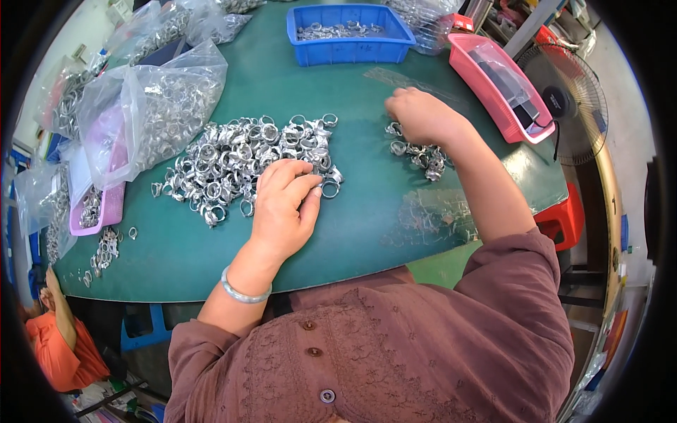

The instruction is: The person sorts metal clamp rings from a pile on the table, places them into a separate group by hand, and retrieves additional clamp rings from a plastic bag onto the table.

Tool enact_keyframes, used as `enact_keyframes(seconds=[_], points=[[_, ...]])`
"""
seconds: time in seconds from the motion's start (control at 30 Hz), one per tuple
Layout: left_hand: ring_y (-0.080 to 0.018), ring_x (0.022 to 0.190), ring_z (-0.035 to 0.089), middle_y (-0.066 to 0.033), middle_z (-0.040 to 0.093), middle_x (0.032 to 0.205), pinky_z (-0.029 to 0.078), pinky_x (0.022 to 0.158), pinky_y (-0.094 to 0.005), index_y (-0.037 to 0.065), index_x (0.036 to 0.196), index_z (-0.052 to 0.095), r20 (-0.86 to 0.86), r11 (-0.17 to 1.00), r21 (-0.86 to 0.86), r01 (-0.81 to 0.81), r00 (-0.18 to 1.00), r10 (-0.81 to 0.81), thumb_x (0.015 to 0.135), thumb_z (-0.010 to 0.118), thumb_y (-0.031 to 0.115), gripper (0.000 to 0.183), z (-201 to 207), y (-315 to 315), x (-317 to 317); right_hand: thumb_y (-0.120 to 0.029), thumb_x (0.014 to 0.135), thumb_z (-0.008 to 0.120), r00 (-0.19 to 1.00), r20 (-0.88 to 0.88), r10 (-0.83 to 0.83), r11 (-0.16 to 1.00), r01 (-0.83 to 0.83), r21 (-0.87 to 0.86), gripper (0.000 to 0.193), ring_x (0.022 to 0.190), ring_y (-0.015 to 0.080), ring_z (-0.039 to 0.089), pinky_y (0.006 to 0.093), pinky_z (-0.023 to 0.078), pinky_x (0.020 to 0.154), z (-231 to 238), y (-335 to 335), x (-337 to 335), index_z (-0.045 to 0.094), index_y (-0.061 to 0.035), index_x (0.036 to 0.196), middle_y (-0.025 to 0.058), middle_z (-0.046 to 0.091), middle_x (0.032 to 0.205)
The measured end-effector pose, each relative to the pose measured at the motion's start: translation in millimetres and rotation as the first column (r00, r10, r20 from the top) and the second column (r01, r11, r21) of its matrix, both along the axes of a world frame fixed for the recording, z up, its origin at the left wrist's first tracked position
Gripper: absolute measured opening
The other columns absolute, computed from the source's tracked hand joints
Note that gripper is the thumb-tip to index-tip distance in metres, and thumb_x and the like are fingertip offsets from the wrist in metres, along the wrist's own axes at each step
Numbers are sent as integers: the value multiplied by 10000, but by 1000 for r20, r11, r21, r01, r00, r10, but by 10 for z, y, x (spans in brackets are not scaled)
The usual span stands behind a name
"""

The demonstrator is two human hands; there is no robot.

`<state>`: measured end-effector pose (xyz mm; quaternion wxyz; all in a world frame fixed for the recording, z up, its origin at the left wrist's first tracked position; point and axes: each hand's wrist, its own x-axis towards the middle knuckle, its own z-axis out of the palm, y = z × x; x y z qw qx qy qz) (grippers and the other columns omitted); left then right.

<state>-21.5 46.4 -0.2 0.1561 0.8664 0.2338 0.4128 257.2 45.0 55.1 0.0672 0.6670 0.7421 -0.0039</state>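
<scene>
Loosely curved, the fingers of the left hand (pixel 282 208) rest against the right side of a big pile of silvery rings, thumb near the forefinger; whether they pinch a ring, I cannot tell. Fingers folded under, the right hand (pixel 422 116) is at a smaller group of rings, its fingertips hidden, so its hold cannot be told either.

Largest is the green table (pixel 338 243), with a curved near edge. At its far right stands a black fan (pixel 557 102). Clear bags filled with rings crowd the left side, the nearest bag (pixel 176 106) leaning over a lilac basket (pixel 113 208). A blue tray (pixel 352 52) sits at the far side with rings inside, and a pink basket (pixel 479 92) lies to its right. Next in size comes the big pile (pixel 247 148), left of centre, then the smaller group (pixel 430 158), well apart to its right. A pale bangle (pixel 245 287) circles the left wrist. Smallest is a loose ring (pixel 132 233) near the lilac basket.
</scene>
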Motion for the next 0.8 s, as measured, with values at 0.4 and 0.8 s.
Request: enact_keyframes(seconds=[0.4, 0.8], points=[[-309, 972, 579, -122, 623, 986, 458, 852, -394, 21, 883, 663, -9, 1000, -19, -3, 1000, 3, 740, 653, -12, 148, -13, 15, 6, -72, 767, 638, 777, -556, 295, 955, -224, 194, 189, 895, 319, 601, 400, 485, 789, -431, 555, -352, 641, -45, 954, 126, 611, 939], [-307, 973, 581, -118, 626, 984, 459, 846, -391, 21, 888, 665, -6, 1000, -13, 8, 1000, -8, 736, 654, -14, 156, -7, 5, 13, -45, 739, 615, 999, -2, 48, 998, -48, -50, 246, 991, 342, 575, 416, 479, 835, -20, 259, 94, 633, -68, 983, 127, 608, 984]])
